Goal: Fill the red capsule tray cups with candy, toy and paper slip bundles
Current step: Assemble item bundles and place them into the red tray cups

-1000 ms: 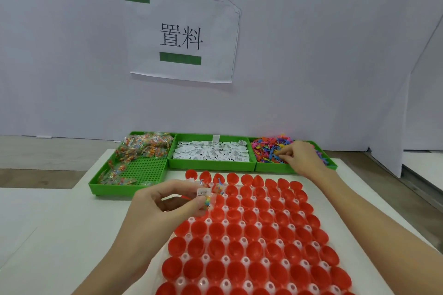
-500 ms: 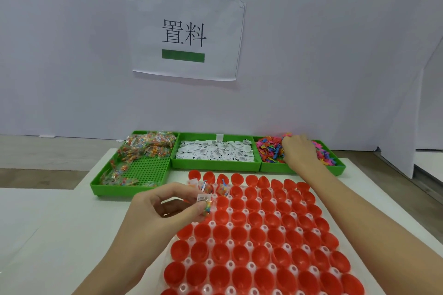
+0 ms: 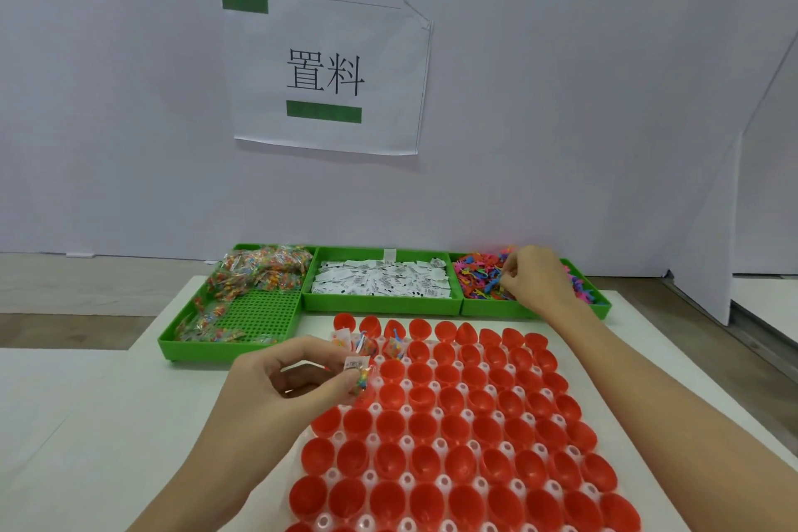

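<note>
Left hand [image 3: 298,380] pinches a small clear candy packet with a white paper slip [image 3: 357,374] between thumb and fingertips, just above the left edge of the red plastic capsule tray [image 3: 453,436] on the white table [image 3: 86,423]. Right hand [image 3: 537,276], fingers curled, pinches a small toy in the green bin of coloured plastic toys [image 3: 479,274]. Three cups [image 3: 371,343] near the tray's far left corner already hold bundles. Green bins of white paper slips [image 3: 380,281] and candy packets [image 3: 254,272] stand behind.
</note>
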Demonstrator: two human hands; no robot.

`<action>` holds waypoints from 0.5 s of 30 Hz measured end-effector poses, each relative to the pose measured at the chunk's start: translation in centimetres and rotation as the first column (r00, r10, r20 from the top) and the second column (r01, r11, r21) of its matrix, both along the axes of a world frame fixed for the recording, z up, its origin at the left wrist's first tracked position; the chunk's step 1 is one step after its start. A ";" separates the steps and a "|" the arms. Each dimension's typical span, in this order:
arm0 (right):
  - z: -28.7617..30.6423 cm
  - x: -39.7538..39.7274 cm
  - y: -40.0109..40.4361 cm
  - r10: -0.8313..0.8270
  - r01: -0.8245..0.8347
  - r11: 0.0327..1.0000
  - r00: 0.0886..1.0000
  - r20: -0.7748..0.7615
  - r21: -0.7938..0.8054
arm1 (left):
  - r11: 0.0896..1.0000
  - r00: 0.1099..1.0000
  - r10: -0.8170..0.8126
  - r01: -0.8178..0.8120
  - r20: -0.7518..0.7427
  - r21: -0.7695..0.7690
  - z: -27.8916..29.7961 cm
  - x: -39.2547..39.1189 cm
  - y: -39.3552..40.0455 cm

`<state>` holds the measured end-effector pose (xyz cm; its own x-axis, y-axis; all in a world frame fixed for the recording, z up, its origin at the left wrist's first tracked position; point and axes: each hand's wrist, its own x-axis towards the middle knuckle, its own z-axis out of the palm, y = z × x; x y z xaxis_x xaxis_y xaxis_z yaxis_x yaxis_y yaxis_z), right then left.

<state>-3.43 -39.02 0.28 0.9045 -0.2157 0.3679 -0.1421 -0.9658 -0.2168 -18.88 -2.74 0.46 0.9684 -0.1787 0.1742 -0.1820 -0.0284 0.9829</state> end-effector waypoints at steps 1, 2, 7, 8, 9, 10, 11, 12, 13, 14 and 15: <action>-0.1 -0.3 -0.1 0.015 -0.017 0.995 1.000 0.022 0.100 | 1.000 1.000 0.006 -0.006 0.004 0.000 0.0 0.0 0.1; -0.2 -0.7 -0.2 0.018 -0.029 0.979 0.998 0.055 0.204 | 1.000 1.000 0.011 -0.011 0.005 -0.002 0.1 0.1 0.2; 0.7 -4.2 0.6 -0.036 -0.093 0.776 0.981 0.190 0.624 | 0.999 0.999 0.032 -0.032 0.012 -0.008 0.2 0.0 0.4; 0.9 -5.1 1.0 -0.011 -0.125 0.711 0.982 0.188 0.692 | 0.999 0.999 0.031 -0.031 0.011 -0.007 0.2 0.0 0.4; 1.1 -6.1 1.4 0.023 -0.160 0.643 0.982 0.190 0.749 | 1.000 1.000 0.028 -0.028 0.010 -0.006 0.1 0.0 0.4; 1.2 -7.1 1.9 0.055 -0.190 0.580 0.979 0.194 0.792 | 1.000 1.000 0.024 -0.024 0.009 -0.006 0.1 -0.1 0.3; 1.1 -8.3 2.4 0.080 -0.212 0.524 0.977 0.200 0.825 | 1.000 1.000 0.019 -0.019 0.008 -0.007 0.1 -0.1 0.3; 1.0 -9.6 2.8 0.104 -0.228 0.467 0.974 0.203 0.854 | 1.000 1.000 0.015 -0.015 0.006 -0.010 0.1 -0.2 0.3; 0.7 -11.0 3.2 0.132 -0.239 0.401 0.970 0.202 0.884 | 1.000 1.000 0.013 -0.013 0.004 -0.013 0.1 -0.3 0.2; 0.5 -12.3 3.6 0.168 -0.244 0.329 0.966 0.197 0.912 | 1.000 1.000 0.012 -0.011 0.003 -0.015 0.1 -0.3 0.2; 0.3 -13.5 4.0 0.204 -0.244 0.265 0.960 0.193 0.933 | 1.000 1.000 0.012 -0.012 0.001 -0.017 0.0 -0.4 0.2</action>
